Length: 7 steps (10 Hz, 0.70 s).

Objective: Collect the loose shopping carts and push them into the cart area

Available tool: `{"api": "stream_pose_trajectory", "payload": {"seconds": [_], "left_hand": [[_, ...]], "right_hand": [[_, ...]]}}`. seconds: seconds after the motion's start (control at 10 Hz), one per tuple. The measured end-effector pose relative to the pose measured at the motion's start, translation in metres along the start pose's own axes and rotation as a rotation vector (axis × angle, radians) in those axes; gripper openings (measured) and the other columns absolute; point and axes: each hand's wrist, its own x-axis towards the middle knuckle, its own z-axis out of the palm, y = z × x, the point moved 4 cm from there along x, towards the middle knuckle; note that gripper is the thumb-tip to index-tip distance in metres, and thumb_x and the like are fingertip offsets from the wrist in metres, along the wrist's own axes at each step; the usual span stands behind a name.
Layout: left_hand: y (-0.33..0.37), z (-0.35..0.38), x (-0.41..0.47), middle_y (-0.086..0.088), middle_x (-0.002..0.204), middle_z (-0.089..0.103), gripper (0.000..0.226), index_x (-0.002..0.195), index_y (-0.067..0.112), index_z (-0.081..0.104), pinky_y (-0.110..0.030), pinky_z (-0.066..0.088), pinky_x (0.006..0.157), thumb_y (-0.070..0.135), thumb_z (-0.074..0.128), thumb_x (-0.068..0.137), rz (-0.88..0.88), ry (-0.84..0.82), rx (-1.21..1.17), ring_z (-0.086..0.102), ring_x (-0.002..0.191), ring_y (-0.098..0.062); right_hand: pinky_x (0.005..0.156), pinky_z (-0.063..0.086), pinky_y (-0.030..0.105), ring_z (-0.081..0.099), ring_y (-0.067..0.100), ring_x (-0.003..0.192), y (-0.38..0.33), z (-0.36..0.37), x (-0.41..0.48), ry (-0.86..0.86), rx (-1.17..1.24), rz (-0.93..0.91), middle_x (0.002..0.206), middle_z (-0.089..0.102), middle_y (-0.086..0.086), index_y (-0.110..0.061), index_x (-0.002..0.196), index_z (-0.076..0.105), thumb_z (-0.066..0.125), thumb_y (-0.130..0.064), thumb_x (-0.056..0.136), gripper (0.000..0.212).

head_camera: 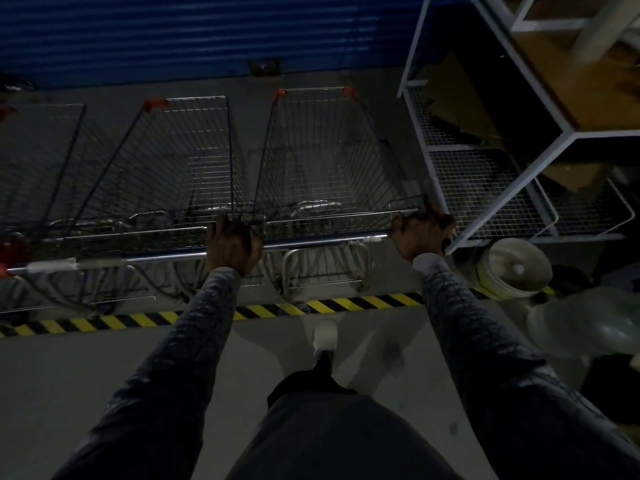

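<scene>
The person stands behind a silver wire shopping cart with red corner caps (329,150), both arms stretched forward in dark patterned sleeves (194,341). The left hand (233,245) grips the left end of the cart's chrome handle bar (322,241), with the fingers (225,225) curled over the top of it. The right hand (420,233) grips the right end the same way, fingers clamped round the bar.

The cart points nose-first at a blue ribbed wall (207,29). Its basket lies past the yellow-and-black striped floor tape (363,303) that runs across the grey floor (69,375) below the handle. Just beside it on the left stands a second wire cart (180,161), parallel to it, with a third wire cart (41,150) beyond at the edge of sight. The light is poor, so the left hand may touch the second cart's handle too; I cannot tell.

Close on the right of the held cart rises a white metal rack with mesh shelves (485,188) carrying brown cardboard (460,109). A white lidded bucket (516,268) sits at its foot, with a big clear plastic bottle (581,320) near it. One white shoe (325,336) is stepped forward, just short of the tape.
</scene>
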Motion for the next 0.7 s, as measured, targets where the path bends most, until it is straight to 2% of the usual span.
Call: {"api": "stream_pose_trajectory", "payload": {"seconds": [0.1,0.2,0.3,0.4,0.5,0.6,0.7], "left_hand": [[0.000,0.001,-0.002,-0.017,0.088,0.067,0.044,0.079,0.002,0.069,-0.048,0.036,0.095,0.035,0.041,0.089,-0.004,0.026,0.005,0.052,0.103,-0.039],[0.002,-0.001,-0.006,-0.016,0.092,0.068,0.039,0.084,0.004,0.069,-0.048,0.036,0.093,0.032,0.042,0.091,-0.027,0.073,-0.022,0.051,0.102,-0.037],[0.004,-0.001,-0.012,-0.015,0.100,0.069,0.033,0.092,0.004,0.071,-0.047,0.033,0.093,0.028,0.047,0.092,-0.044,0.157,-0.041,0.049,0.104,-0.036],[0.009,0.000,-0.016,-0.015,0.100,0.068,0.036,0.093,0.005,0.069,-0.049,0.033,0.093,0.028,0.042,0.094,-0.062,0.134,-0.019,0.048,0.104,-0.037],[0.013,0.002,-0.011,-0.015,0.096,0.068,0.043,0.089,0.009,0.070,-0.053,0.033,0.098,0.035,0.036,0.095,-0.049,-0.005,0.038,0.053,0.109,-0.040],[0.019,-0.021,0.001,-0.012,0.079,0.069,0.048,0.074,0.015,0.072,-0.054,0.031,0.099,0.047,0.039,0.088,-0.019,-0.028,0.007,0.056,0.101,-0.039],[0.020,-0.076,0.050,-0.018,0.083,0.071,0.057,0.077,0.010,0.073,-0.054,0.038,0.102,0.053,0.035,0.081,-0.056,0.139,-0.125,0.061,0.097,-0.038]], "right_hand": [[0.097,0.028,0.054,0.067,0.042,0.094,0.005,0.011,0.001,-0.031,-0.014,0.042,0.067,0.068,0.024,0.001,0.059,0.069,0.049,-0.031,0.091,0.049],[0.102,0.020,0.051,0.057,0.041,0.120,0.008,0.020,0.001,-0.126,0.001,0.073,0.077,0.071,0.023,0.002,0.070,0.074,0.046,-0.035,0.095,0.053],[0.107,0.022,0.056,0.053,0.040,0.124,0.008,0.019,0.001,-0.165,-0.025,0.059,0.090,0.072,0.023,0.001,0.080,0.075,0.038,-0.038,0.096,0.056],[0.107,0.023,0.057,0.053,0.038,0.124,0.008,0.019,0.001,-0.214,-0.048,0.070,0.095,0.073,0.020,-0.004,0.081,0.077,0.028,-0.040,0.095,0.062],[0.114,0.012,0.059,0.043,0.037,0.134,0.005,0.017,0.002,-0.345,-0.072,0.097,0.109,0.072,0.018,-0.005,0.097,0.077,0.007,-0.047,0.088,0.082],[0.118,0.002,0.058,0.037,0.032,0.139,0.002,0.007,0.005,-0.484,-0.057,0.094,0.133,0.062,0.011,-0.016,0.125,0.067,0.002,-0.056,0.083,0.087],[0.114,0.016,0.064,0.045,0.028,0.133,0.000,-0.016,0.027,-0.525,-0.113,-0.049,0.140,0.057,0.000,-0.033,0.131,0.057,0.021,-0.054,0.095,0.055]]}}
